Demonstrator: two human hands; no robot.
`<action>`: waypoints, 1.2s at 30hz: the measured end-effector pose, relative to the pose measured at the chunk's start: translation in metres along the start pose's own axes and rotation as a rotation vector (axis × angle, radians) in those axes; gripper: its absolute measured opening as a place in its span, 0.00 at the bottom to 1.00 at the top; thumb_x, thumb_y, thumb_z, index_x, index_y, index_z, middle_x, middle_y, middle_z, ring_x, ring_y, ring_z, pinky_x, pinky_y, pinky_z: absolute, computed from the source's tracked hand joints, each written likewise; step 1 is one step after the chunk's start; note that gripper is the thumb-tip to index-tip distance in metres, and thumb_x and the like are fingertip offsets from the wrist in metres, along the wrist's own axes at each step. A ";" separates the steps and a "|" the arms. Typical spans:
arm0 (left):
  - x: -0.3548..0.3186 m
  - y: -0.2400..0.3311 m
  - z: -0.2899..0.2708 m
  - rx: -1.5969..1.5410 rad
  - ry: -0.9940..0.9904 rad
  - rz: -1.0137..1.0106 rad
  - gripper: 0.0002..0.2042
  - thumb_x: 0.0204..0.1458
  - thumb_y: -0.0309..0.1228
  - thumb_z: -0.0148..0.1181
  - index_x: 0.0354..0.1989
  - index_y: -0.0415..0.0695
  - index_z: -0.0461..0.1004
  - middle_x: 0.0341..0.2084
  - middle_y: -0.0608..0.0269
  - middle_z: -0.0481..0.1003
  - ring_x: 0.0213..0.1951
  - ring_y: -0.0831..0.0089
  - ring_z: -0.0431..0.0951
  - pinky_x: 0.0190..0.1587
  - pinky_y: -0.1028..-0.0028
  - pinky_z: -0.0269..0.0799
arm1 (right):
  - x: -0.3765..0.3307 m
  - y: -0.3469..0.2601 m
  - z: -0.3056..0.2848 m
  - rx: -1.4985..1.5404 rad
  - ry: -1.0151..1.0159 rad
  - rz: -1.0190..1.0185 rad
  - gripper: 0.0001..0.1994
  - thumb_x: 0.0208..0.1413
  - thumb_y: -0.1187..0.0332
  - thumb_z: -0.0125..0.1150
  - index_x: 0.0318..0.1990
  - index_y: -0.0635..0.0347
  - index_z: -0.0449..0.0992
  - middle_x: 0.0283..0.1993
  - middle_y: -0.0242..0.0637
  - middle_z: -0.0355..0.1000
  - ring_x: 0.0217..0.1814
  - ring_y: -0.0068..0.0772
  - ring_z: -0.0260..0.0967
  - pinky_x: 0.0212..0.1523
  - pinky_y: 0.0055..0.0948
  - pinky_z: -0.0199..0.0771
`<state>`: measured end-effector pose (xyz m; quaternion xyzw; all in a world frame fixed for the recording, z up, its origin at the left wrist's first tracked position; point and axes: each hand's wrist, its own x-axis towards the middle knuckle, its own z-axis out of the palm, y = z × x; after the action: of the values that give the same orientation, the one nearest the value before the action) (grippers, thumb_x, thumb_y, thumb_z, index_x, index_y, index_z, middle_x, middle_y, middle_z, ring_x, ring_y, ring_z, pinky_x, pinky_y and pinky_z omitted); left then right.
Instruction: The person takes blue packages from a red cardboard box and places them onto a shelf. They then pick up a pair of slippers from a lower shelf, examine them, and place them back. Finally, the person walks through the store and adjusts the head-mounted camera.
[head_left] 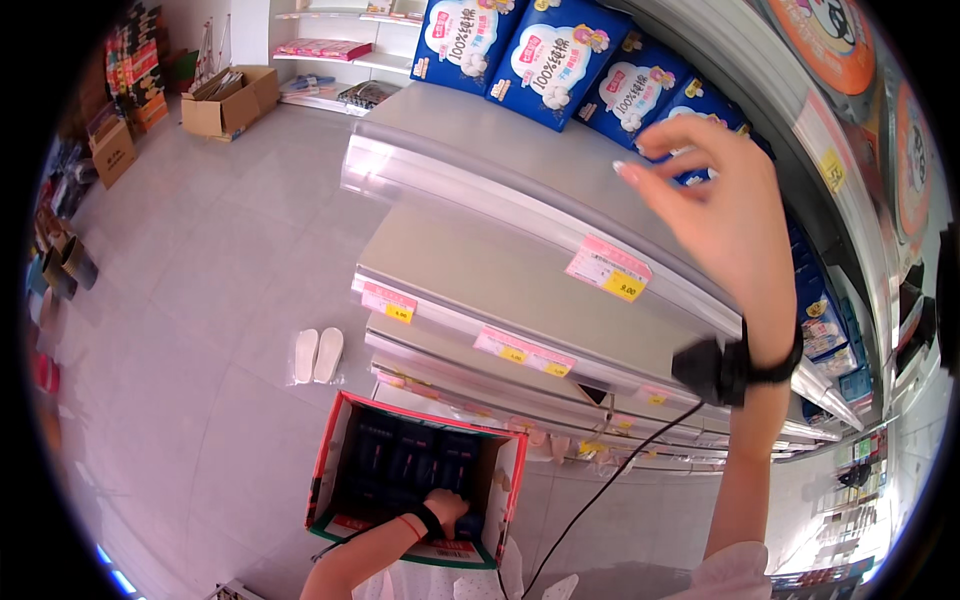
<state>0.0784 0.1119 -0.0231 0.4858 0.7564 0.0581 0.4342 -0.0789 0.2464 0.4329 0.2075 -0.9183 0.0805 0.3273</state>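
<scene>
Blue packs with white cotton-flower prints stand in a row at the back of the top grey shelf, and we see our right hand raised just in front of them, fingers loosely spread and curved, holding nothing. Its fingertips are close to the rightmost packs, though we cannot tell whether they touch. A black band with a small device wraps that wrist, and a thin black cable hangs from it.

Down below, our left hand reaches into an open cardboard box with a red rim, closed around one of the dark blue packs packed inside. Pink and yellow price tags line the shelf edges. A pair of white slippers lies on the tiled floor, left of the shelves.
</scene>
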 end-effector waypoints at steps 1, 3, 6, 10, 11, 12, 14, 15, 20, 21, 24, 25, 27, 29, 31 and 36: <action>-0.005 -0.003 0.005 -0.009 0.103 -0.032 0.34 0.23 0.41 0.67 0.46 0.45 0.67 0.34 0.53 0.73 0.38 0.58 0.74 0.37 0.64 0.71 | -0.012 -0.013 -0.002 0.046 0.048 -0.029 0.11 0.39 0.65 0.63 0.28 0.60 0.72 0.28 0.35 0.71 0.26 0.29 0.69 0.26 0.26 0.67; -0.007 -0.006 0.009 -0.009 0.309 -0.064 0.32 0.23 0.41 0.67 0.44 0.45 0.68 0.33 0.53 0.73 0.36 0.58 0.74 0.37 0.63 0.71 | -0.038 -0.033 -0.012 0.167 -0.045 0.038 0.09 0.40 0.67 0.63 0.28 0.60 0.71 0.27 0.35 0.71 0.26 0.29 0.69 0.25 0.25 0.67; -0.007 0.002 -0.014 0.051 0.376 -0.033 0.32 0.23 0.40 0.66 0.44 0.45 0.69 0.32 0.53 0.74 0.34 0.58 0.74 0.35 0.63 0.71 | -0.079 -0.043 -0.035 0.266 -0.231 0.130 0.08 0.40 0.69 0.62 0.28 0.60 0.71 0.27 0.34 0.70 0.26 0.29 0.69 0.23 0.24 0.66; -0.020 -0.025 -0.009 -0.022 0.373 -0.057 0.27 0.25 0.39 0.64 0.40 0.45 0.70 0.28 0.53 0.74 0.33 0.57 0.74 0.35 0.63 0.71 | -0.116 -0.051 -0.025 0.479 -0.635 0.204 0.09 0.40 0.68 0.61 0.29 0.60 0.70 0.27 0.35 0.70 0.28 0.33 0.70 0.25 0.26 0.68; -0.031 -0.023 -0.022 -0.039 0.412 -0.052 0.25 0.24 0.38 0.63 0.38 0.45 0.72 0.27 0.52 0.74 0.33 0.57 0.75 0.35 0.63 0.71 | -0.125 -0.048 -0.022 0.459 -0.720 0.161 0.10 0.41 0.67 0.61 0.31 0.60 0.70 0.28 0.36 0.70 0.29 0.35 0.70 0.26 0.27 0.68; -0.046 -0.019 -0.033 -0.060 0.446 -0.049 0.23 0.24 0.38 0.63 0.35 0.46 0.73 0.26 0.52 0.74 0.32 0.56 0.75 0.34 0.64 0.71 | -0.136 -0.042 -0.015 0.446 -0.808 0.119 0.12 0.41 0.66 0.61 0.33 0.60 0.69 0.28 0.37 0.70 0.30 0.37 0.70 0.27 0.28 0.68; -0.085 -0.004 -0.064 -0.190 0.646 -0.002 0.22 0.25 0.39 0.63 0.34 0.44 0.73 0.25 0.50 0.74 0.31 0.55 0.75 0.35 0.64 0.71 | -0.163 -0.032 0.000 0.406 -0.920 0.026 0.18 0.41 0.61 0.62 0.39 0.60 0.67 0.30 0.39 0.70 0.29 0.38 0.70 0.28 0.29 0.67; -0.106 0.004 -0.083 -0.239 0.702 0.039 0.24 0.26 0.39 0.63 0.36 0.42 0.72 0.26 0.49 0.74 0.31 0.55 0.74 0.36 0.64 0.70 | -0.178 -0.027 0.010 0.382 -0.937 -0.037 0.23 0.41 0.58 0.62 0.42 0.60 0.66 0.31 0.39 0.71 0.28 0.37 0.70 0.27 0.28 0.67; -0.203 0.046 -0.149 -0.639 0.992 0.311 0.25 0.31 0.33 0.67 0.40 0.38 0.68 0.32 0.50 0.73 0.35 0.61 0.75 0.41 0.72 0.68 | -0.204 -0.044 0.032 0.504 -0.938 0.044 0.35 0.36 0.49 0.65 0.49 0.64 0.60 0.38 0.44 0.68 0.31 0.38 0.69 0.30 0.30 0.67; -0.215 0.056 -0.155 -0.700 1.108 0.379 0.25 0.30 0.30 0.68 0.41 0.37 0.68 0.33 0.53 0.73 0.37 0.65 0.75 0.42 0.73 0.68 | -0.198 -0.052 0.030 0.503 -0.946 0.086 0.37 0.35 0.50 0.65 0.49 0.65 0.60 0.41 0.45 0.67 0.32 0.37 0.69 0.31 0.31 0.67; -0.227 0.069 -0.151 -1.141 1.368 0.602 0.22 0.36 0.27 0.65 0.41 0.35 0.64 0.41 0.55 0.69 0.38 0.72 0.73 0.43 0.74 0.69 | -0.173 -0.055 0.016 0.614 -0.808 0.123 0.36 0.33 0.52 0.67 0.47 0.68 0.62 0.40 0.50 0.68 0.32 0.41 0.70 0.32 0.30 0.69; -0.225 0.078 -0.155 -1.374 1.481 0.776 0.21 0.38 0.26 0.64 0.40 0.35 0.63 0.43 0.55 0.67 0.37 0.72 0.73 0.42 0.74 0.69 | -0.163 -0.052 0.009 0.663 -0.735 0.128 0.35 0.33 0.54 0.68 0.46 0.70 0.63 0.38 0.52 0.69 0.31 0.42 0.71 0.31 0.30 0.69; -0.226 0.065 -0.149 -1.268 1.349 0.629 0.14 0.43 0.24 0.58 0.38 0.36 0.63 0.42 0.56 0.66 0.31 0.75 0.74 0.33 0.78 0.70 | -0.144 -0.046 -0.010 0.965 -0.473 0.382 0.31 0.38 0.56 0.65 0.46 0.69 0.64 0.40 0.43 0.69 0.35 0.32 0.70 0.34 0.27 0.70; -0.208 0.045 -0.144 -1.091 1.265 0.389 0.12 0.46 0.23 0.55 0.38 0.37 0.63 0.36 0.58 0.69 0.28 0.76 0.74 0.29 0.80 0.70 | -0.123 -0.028 -0.025 1.232 -0.283 0.605 0.25 0.44 0.60 0.61 0.47 0.67 0.63 0.43 0.39 0.67 0.41 0.27 0.68 0.40 0.27 0.69; -0.185 0.022 -0.129 -0.691 1.107 0.177 0.07 0.45 0.24 0.55 0.32 0.39 0.66 0.17 0.64 0.71 0.21 0.74 0.73 0.22 0.79 0.67 | -0.096 -0.004 -0.027 1.421 -0.176 0.676 0.23 0.48 0.61 0.57 0.48 0.65 0.63 0.45 0.38 0.66 0.44 0.26 0.66 0.43 0.28 0.69; -0.099 -0.039 -0.073 0.074 0.437 -0.388 0.21 0.33 0.46 0.61 0.32 0.42 0.73 0.27 0.51 0.74 0.32 0.57 0.75 0.35 0.63 0.71 | -0.026 0.037 -0.027 1.054 -0.313 0.466 0.25 0.48 0.55 0.56 0.45 0.68 0.63 0.35 0.39 0.68 0.28 0.21 0.67 0.28 0.19 0.70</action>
<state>0.0149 0.0380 0.0615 0.3236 0.9123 0.0497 0.2460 -0.0614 0.2965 0.4367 0.1443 -0.8133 0.5635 0.0149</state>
